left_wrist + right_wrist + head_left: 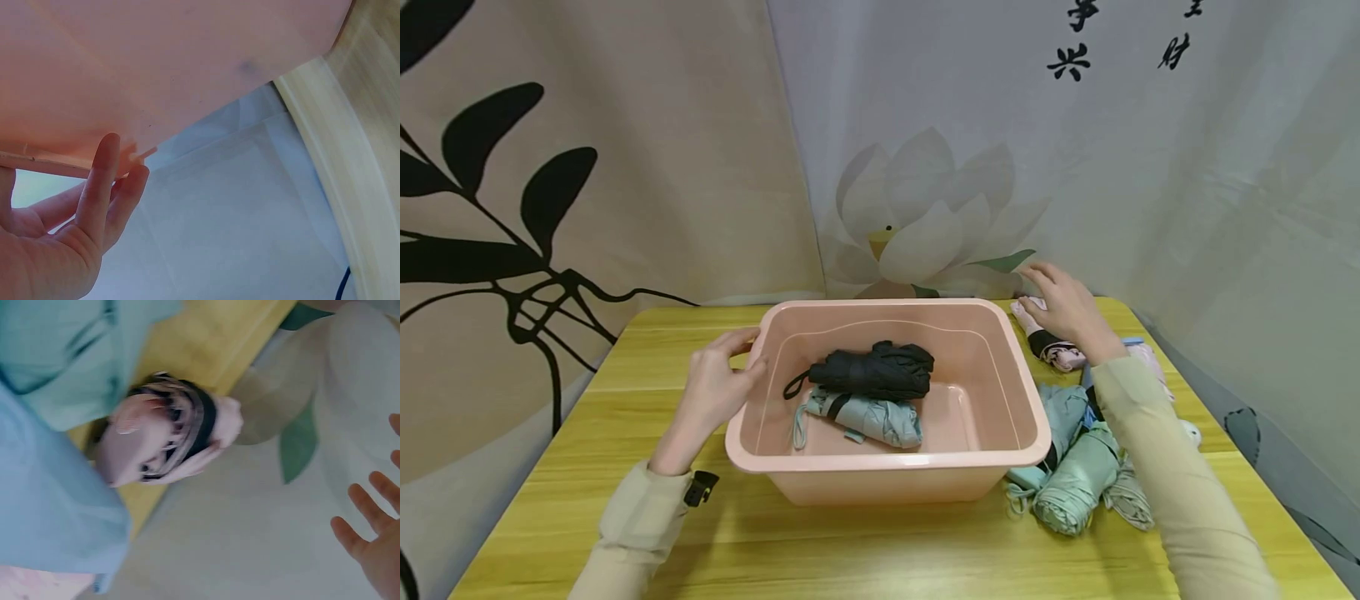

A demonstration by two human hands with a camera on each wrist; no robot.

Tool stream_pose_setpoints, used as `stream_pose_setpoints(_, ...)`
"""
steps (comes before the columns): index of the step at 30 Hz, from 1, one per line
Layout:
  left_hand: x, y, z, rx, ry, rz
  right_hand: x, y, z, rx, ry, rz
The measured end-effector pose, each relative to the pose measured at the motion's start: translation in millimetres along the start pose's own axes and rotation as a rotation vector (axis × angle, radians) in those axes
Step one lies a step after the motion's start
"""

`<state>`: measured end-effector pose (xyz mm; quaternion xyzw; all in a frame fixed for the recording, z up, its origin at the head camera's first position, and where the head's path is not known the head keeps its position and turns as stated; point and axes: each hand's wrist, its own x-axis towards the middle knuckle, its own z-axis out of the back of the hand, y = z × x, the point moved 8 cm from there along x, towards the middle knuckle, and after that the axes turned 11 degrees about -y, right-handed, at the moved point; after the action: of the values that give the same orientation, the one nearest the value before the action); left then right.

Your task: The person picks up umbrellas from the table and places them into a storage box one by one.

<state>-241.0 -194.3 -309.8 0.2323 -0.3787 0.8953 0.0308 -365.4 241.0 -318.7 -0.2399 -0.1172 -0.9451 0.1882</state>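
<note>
A pink plastic basin (887, 462) stands on the table. Inside it lie a folded black umbrella (880, 371) and a folded pale blue umbrella (868, 419) with a wrist loop. At the basin's left rim my left hand (718, 383) holds on, its fingers against the outer wall in the left wrist view. Over the back right of the table hovers my right hand (1063, 308), fingers spread and apart from things in the right wrist view. Nearest to it is a rolled pink patterned umbrella (169, 434) with a black band.
Right of the basin lie a green umbrella (1078, 479), a blue-green one (1060, 408) and a grey-green one (1127, 496), partly under the right sleeve (1165, 467). A printed curtain (715, 167) hangs behind the wooden table (625, 400).
</note>
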Motion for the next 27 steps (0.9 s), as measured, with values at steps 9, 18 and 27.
stream_pose_setpoints(9, 0.4, -0.3, -1.4, 0.009, -0.001, -0.014, -16.1, -30.7, -24.8, -0.048, 0.061, -0.073)
stream_pose_setpoints(18, 0.3, 0.4, -1.4, 0.011, 0.004, -0.003, -24.3, -52.8, -47.4, -0.075, 0.187, -0.163)
stream_pose_setpoints(27, 0.1, 0.2, -0.7, 0.008, -0.003, -0.008, -32.3, -63.7, -65.2, -0.084, 0.276, -0.200)
